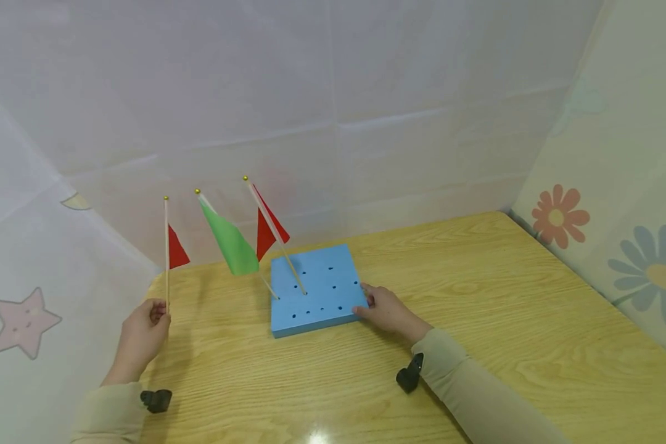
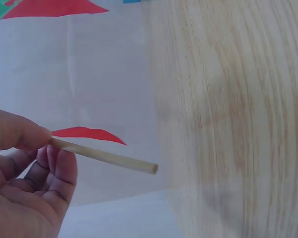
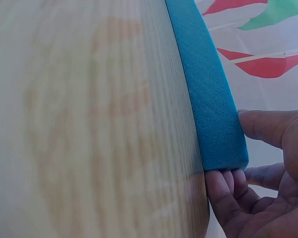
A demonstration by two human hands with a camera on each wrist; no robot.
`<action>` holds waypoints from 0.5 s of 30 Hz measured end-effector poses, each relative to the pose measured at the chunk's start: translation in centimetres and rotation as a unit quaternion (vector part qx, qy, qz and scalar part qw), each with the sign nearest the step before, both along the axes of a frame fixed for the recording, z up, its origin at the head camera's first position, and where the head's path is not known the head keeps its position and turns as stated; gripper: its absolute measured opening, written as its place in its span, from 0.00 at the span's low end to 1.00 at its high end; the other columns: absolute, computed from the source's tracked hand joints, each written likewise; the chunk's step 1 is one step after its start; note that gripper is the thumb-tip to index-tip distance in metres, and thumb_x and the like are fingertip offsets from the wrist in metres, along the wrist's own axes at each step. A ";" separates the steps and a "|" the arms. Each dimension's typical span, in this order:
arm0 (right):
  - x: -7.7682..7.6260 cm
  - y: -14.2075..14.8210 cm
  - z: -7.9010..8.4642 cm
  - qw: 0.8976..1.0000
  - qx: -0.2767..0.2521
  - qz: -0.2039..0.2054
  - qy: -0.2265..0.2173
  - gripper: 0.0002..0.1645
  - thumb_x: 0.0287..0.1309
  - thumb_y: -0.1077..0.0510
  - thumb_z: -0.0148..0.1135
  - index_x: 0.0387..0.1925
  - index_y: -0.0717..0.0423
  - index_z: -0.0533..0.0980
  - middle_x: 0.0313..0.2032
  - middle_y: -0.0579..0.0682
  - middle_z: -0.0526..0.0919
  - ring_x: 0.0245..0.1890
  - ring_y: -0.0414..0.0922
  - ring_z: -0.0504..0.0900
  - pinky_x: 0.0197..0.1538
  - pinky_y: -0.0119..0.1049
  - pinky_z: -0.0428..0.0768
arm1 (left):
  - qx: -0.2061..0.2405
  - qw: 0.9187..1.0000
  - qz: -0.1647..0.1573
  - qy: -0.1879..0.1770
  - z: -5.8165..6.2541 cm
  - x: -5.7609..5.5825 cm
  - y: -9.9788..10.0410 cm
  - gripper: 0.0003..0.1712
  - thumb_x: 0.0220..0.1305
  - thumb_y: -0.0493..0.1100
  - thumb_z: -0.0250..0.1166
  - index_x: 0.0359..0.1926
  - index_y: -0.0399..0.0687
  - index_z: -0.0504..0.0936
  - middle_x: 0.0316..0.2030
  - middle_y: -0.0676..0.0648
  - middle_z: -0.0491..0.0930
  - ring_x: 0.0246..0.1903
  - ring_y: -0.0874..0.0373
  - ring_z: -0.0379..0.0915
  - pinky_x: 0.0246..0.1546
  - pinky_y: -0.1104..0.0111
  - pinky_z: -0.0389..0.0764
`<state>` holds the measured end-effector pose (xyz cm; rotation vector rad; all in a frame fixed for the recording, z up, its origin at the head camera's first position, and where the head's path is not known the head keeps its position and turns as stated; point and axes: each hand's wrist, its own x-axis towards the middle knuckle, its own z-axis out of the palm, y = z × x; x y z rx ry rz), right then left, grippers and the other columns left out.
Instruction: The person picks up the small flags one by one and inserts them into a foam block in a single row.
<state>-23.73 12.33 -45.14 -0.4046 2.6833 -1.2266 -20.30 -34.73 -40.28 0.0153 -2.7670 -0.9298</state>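
Note:
My left hand [image 1: 143, 333] pinches the wooden stick of a small red flag [image 1: 176, 250], held upright over the table's left side. In the left wrist view the stick's bare lower end [image 2: 124, 160] juts out past the fingers, touching nothing. A blue foam board [image 1: 317, 297] dotted with several holes lies on the table. Standing tilted to the left in its holes are a green flag [image 1: 233, 246] and another red flag [image 1: 266, 234]. At the board's near right corner my right hand [image 1: 388, 312] holds on, thumb over the top face and fingers against the side [image 3: 211, 104].
The wood-grain table [image 1: 466, 296] extends right of the board and in front of it. Behind it hangs a pale cloth [image 1: 399, 135], with printed side cloths showing a star [image 1: 24, 322] and flowers [image 1: 560, 216]. Each wrist wears a small black camera [image 1: 409, 374].

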 end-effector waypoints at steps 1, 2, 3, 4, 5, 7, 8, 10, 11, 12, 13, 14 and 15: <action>0.0 0.0 0.0 1.000 0.001 -0.001 0.000 0.40 0.70 0.58 0.65 0.73 0.75 0.61 0.21 0.45 0.63 0.21 0.41 0.57 0.31 0.35 0.59 | 0.000 1.000 0.003 0.013 0.0 0.0 0.2 0.17 0.73 0.32 0.55 0.55 0.20 0.74 0.46 0.29 0.78 0.46 0.38 0.77 0.33 0.81 0.71; 0.0 0.0 0.0 1.000 0.001 -0.001 0.001 0.40 0.70 0.58 0.65 0.73 0.75 0.61 0.21 0.46 0.63 0.21 0.41 0.57 0.31 0.35 0.60 | -0.001 1.000 0.005 0.025 0.0 0.1 0.3 0.16 0.73 0.32 0.55 0.55 0.21 0.74 0.46 0.29 0.78 0.45 0.38 0.77 0.34 0.82 0.70; 0.1 0.0 0.0 1.000 0.002 -0.001 0.002 0.40 0.70 0.58 0.65 0.73 0.75 0.61 0.21 0.46 0.63 0.21 0.41 0.57 0.31 0.35 0.60 | 0.000 0.999 0.005 0.036 0.0 0.2 0.5 0.16 0.73 0.32 0.55 0.55 0.21 0.74 0.46 0.29 0.78 0.46 0.38 0.77 0.34 0.84 0.69; 0.1 0.0 0.0 1.000 0.003 -0.001 0.002 0.40 0.70 0.58 0.65 0.73 0.75 0.61 0.21 0.46 0.64 0.21 0.41 0.58 0.31 0.35 0.60 | 0.003 0.999 0.004 0.045 0.0 0.2 0.8 0.16 0.74 0.32 0.55 0.55 0.21 0.74 0.46 0.29 0.78 0.46 0.37 0.77 0.35 0.86 0.68; 0.1 0.0 0.0 1.000 0.004 -0.001 0.002 0.40 0.70 0.58 0.65 0.73 0.75 0.61 0.21 0.46 0.64 0.21 0.41 0.58 0.31 0.35 0.60 | 0.008 0.998 0.002 0.054 0.1 0.3 1.0 0.16 0.74 0.32 0.55 0.56 0.21 0.74 0.46 0.29 0.78 0.47 0.36 0.77 0.35 0.87 0.67; 0.1 0.0 0.0 1.000 0.005 -0.001 0.003 0.40 0.70 0.58 0.65 0.73 0.75 0.61 0.21 0.46 0.64 0.21 0.41 0.58 0.31 0.35 0.60 | 0.025 0.997 -0.004 0.071 0.3 0.5 1.7 0.16 0.75 0.32 0.55 0.56 0.21 0.74 0.47 0.29 0.77 0.47 0.36 0.77 0.37 0.90 0.65; 0.1 0.0 -0.1 1.000 0.005 -0.001 0.004 0.40 0.70 0.58 0.65 0.73 0.75 0.61 0.21 0.46 0.64 0.21 0.41 0.58 0.31 0.35 0.60 | 0.031 0.996 -0.008 0.079 0.4 0.6 2.1 0.16 0.75 0.32 0.55 0.57 0.21 0.74 0.47 0.29 0.77 0.48 0.37 0.77 0.38 0.91 0.64; 0.0 0.0 -0.1 1.000 0.005 -0.002 0.004 0.40 0.70 0.58 0.65 0.73 0.75 0.61 0.21 0.46 0.64 0.21 0.41 0.58 0.31 0.35 0.60 | 0.041 0.994 -0.016 0.100 0.7 0.7 2.9 0.15 0.75 0.31 0.55 0.56 0.21 0.74 0.47 0.30 0.77 0.46 0.44 0.77 0.40 0.92 0.65; 0.0 0.1 -0.1 1.000 0.004 -0.002 0.005 0.40 0.70 0.58 0.65 0.73 0.75 0.61 0.21 0.46 0.64 0.21 0.41 0.58 0.31 0.35 0.60 | 0.045 0.992 -0.020 0.112 0.8 0.7 3.3 0.14 0.74 0.30 0.56 0.55 0.21 0.75 0.46 0.31 0.77 0.45 0.52 0.77 0.41 0.92 0.65; 0.0 0.1 -0.1 1.000 0.003 -0.001 0.005 0.40 0.70 0.58 0.65 0.73 0.75 0.61 0.21 0.46 0.63 0.21 0.41 0.57 0.31 0.35 0.59 | 0.046 0.991 -0.023 0.126 0.9 0.7 3.7 0.14 0.74 0.30 0.56 0.54 0.21 0.75 0.46 0.31 0.78 0.44 0.59 0.76 0.42 0.92 0.65; 0.0 0.1 -0.1 1.000 0.001 0.000 0.005 0.40 0.70 0.58 0.65 0.73 0.75 0.61 0.20 0.45 0.63 0.21 0.41 0.57 0.30 0.35 0.59 | 0.047 0.989 -0.027 0.138 1.0 0.7 4.1 0.13 0.74 0.29 0.57 0.53 0.22 0.76 0.45 0.32 0.78 0.44 0.66 0.73 0.43 0.92 0.66; 0.0 0.1 -0.1 1.000 -0.001 0.001 0.004 0.40 0.70 0.58 0.65 0.73 0.75 0.61 0.20 0.45 0.63 0.20 0.41 0.56 0.30 0.35 0.59 | 0.048 0.987 -0.032 0.151 1.1 0.7 4.5 0.12 0.73 0.28 0.57 0.52 0.22 0.76 0.44 0.32 0.78 0.43 0.72 0.70 0.44 0.92 0.66; 0.0 0.0 -0.1 1.000 -0.002 0.002 0.003 0.40 0.70 0.58 0.65 0.73 0.75 0.61 0.20 0.45 0.62 0.20 0.41 0.56 0.30 0.35 0.59 | 0.050 0.985 -0.037 0.162 1.2 0.8 4.8 0.11 0.72 0.27 0.57 0.52 0.22 0.76 0.44 0.32 0.78 0.42 0.77 0.67 0.44 0.92 0.66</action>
